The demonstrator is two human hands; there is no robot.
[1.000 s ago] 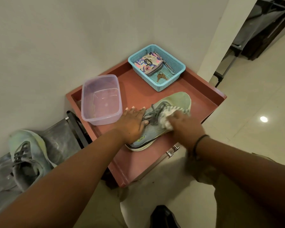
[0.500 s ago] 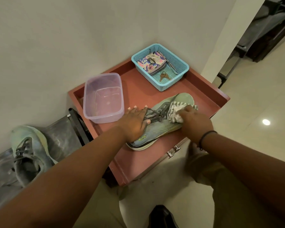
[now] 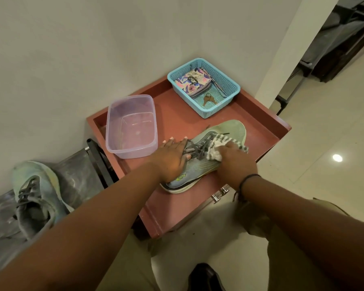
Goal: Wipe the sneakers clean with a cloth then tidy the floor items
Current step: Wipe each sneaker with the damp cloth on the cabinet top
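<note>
A pale green and blue sneaker [image 3: 229,130] with grey laces lies on the red tray-top cabinet [image 3: 177,116], toe pointing away to the right. My left hand [image 3: 171,159] presses flat on its collar and laces, fingers straight. My right hand [image 3: 236,161] grips a white cloth with grey stripes [image 3: 218,149] and holds it against the shoe's upper beside the laces. The second sneaker [image 3: 36,192], dusty and grey-green, sits on a low grey rack at the far left.
A clear plastic tub [image 3: 131,127] stands on the cabinet left of the shoe. A blue mesh basket [image 3: 229,81] with a patterned wallet and keys sits at the back corner against the wall. Tiled floor lies to the right and below.
My right hand rubbed the cloth along the sneaker toward the toe and back toward the laces. My left hand stayed pressed on the shoe.
</note>
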